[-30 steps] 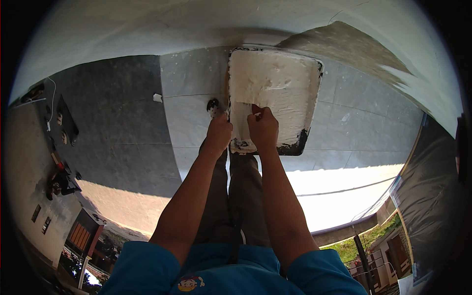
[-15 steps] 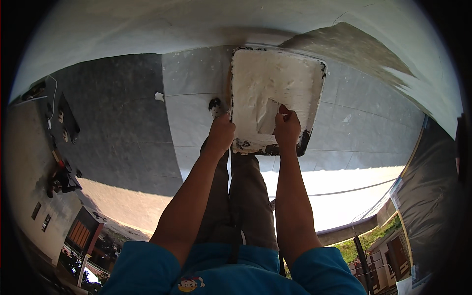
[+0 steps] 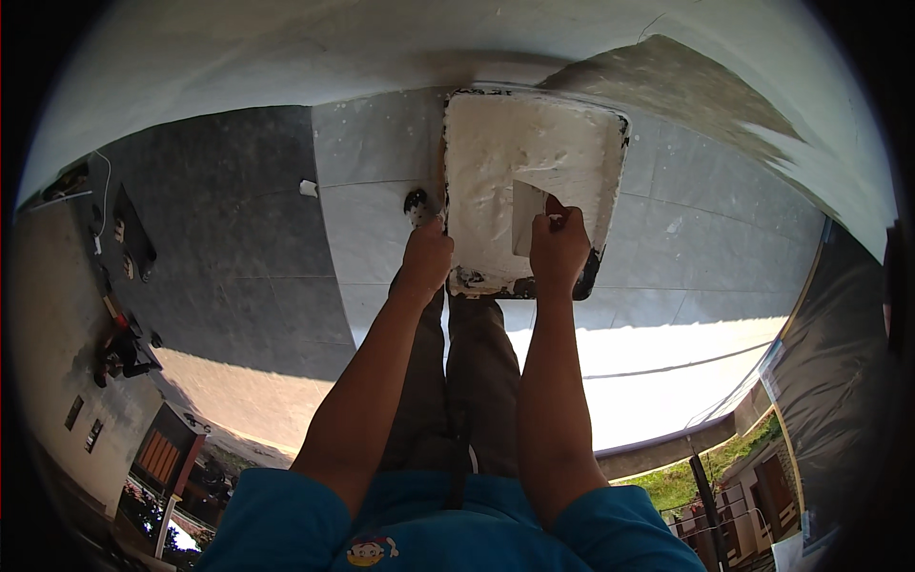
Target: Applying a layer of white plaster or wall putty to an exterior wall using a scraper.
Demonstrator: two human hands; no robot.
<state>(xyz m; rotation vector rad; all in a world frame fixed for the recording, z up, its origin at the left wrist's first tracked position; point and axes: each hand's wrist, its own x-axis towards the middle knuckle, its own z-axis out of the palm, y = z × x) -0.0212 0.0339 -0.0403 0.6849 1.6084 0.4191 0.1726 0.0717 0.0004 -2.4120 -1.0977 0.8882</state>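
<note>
A rectangular black tray [image 3: 595, 262] spread with thick white paste [image 3: 505, 143] lies in front of my legs, its rim smeared. My right hand [image 3: 560, 246], over the tray's right part, is closed round the reddish-brown handle of a broad putty knife [image 3: 522, 217]. The knife's pale, flat blade lies over the paste, left of my fingers. At the tray's left edge my left hand [image 3: 427, 259] is closed in a fist. A greyish shape shows just beyond its thumb, by a dark speckled shoe [image 3: 415, 202]; what the fingers grip is hidden.
Close ahead rises a pale wall [image 3: 362, 57] with a darker grey patch. Grey tiles [image 3: 372, 143] bear white spots, and a small white piece [image 3: 308, 188] lies on the left. Sandals [image 3: 124, 253] and a white cable [image 3: 105, 191] are at far left; dark sheeting [image 3: 829, 334] hangs at right.
My right hand has shifted slightly and turned the putty knife; its blade now looks narrower and more upright. My left hand stays by the tray's left edge.
</note>
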